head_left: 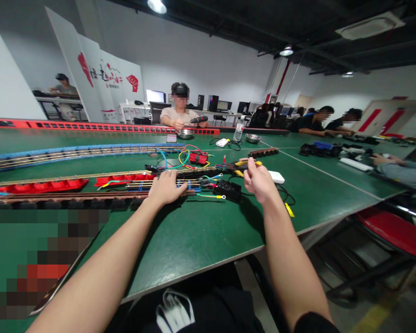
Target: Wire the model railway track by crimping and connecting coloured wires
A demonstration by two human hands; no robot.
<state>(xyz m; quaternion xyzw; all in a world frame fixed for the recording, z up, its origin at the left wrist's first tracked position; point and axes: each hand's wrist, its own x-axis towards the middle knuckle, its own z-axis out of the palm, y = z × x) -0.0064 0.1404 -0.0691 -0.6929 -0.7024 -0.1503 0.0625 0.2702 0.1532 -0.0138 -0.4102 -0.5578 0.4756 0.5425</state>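
We rest our left hand over a blue-based strip of metal bars on the green table, thumb spread from the fingers, while our right hand is closed around the yellow handles of the pliers, whose dark head points left toward the loose wires. Between our hands lies a black box, with a red block farther back, and across from us a co-worker holds a dark tool.
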